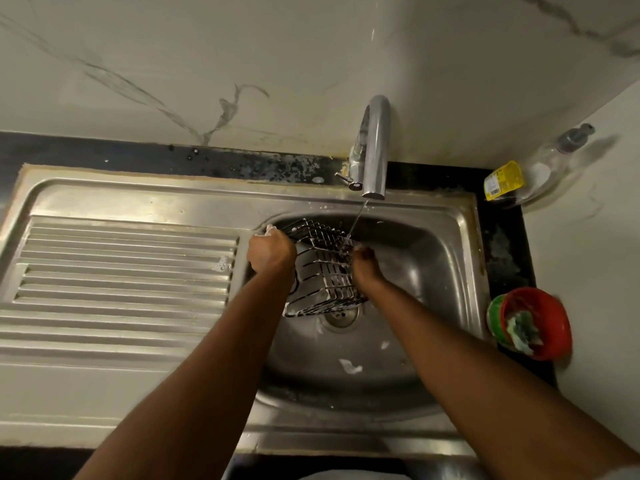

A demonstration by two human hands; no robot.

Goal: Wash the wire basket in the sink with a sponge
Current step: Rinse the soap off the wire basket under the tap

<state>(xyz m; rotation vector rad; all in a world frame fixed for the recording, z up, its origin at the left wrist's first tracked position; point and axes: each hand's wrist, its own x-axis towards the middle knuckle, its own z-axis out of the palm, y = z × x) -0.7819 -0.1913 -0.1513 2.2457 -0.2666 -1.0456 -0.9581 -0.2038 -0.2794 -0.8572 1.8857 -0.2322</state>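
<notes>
Wire basket (325, 268) tipped over the sink (433, 244) bowl, under the thin stream from the tap (375, 147). Your left hand (268, 252) grips its left edge. Your right hand (363, 273) sits against its right side; fingers (363, 252) dark and blurred, so grip cannot be told. Drain (341, 317) half hidden beneath basket.

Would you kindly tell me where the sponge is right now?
In the head view, the sponge lies in the red bowl on the dark counter, just right of the sink.
</notes>
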